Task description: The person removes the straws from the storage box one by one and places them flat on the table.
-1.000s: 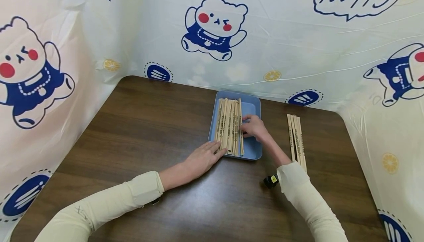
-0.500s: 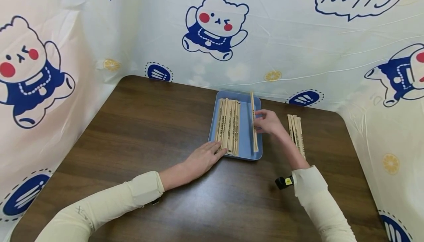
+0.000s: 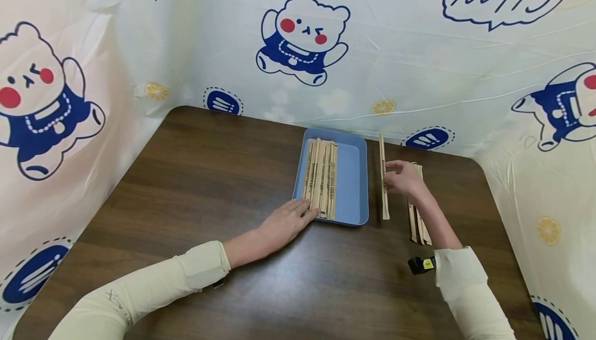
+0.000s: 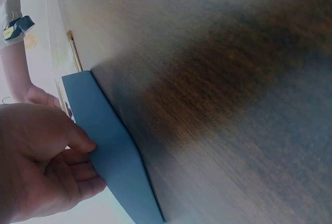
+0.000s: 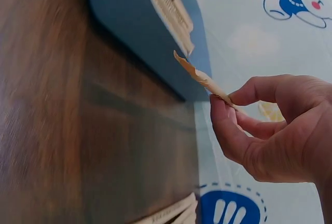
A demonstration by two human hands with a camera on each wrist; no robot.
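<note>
In the head view my left hand [image 3: 285, 222] lies at the near left corner of a blue tray [image 3: 352, 185]. Its thumb and bent fingers touch the tray wall [image 4: 116, 156] in the left wrist view. Several slim paper-wrapped sticks [image 3: 320, 177] with printed text lie side by side in the tray's left part. Beyond the tray's right side, my right hand [image 3: 406, 178] holds one upright-looking paper-wrapped stick [image 3: 384, 185] by its middle. The right wrist view shows thumb and fingertips of the right hand [image 5: 275, 130] pinching this paper-wrapped stick [image 5: 199, 76].
Several more paper-wrapped sticks [image 3: 419, 226] lie on the brown wooden table [image 3: 186, 174] at the right, partly hidden by the right hand and forearm. A printed cloth curtain [image 3: 400, 45] rises behind the table's back edge and along its sides.
My right hand has lifted one paper-wrapped stick from the right of the row and carried it right, out past the tray's rim. My left hand stays at the tray corner.
</note>
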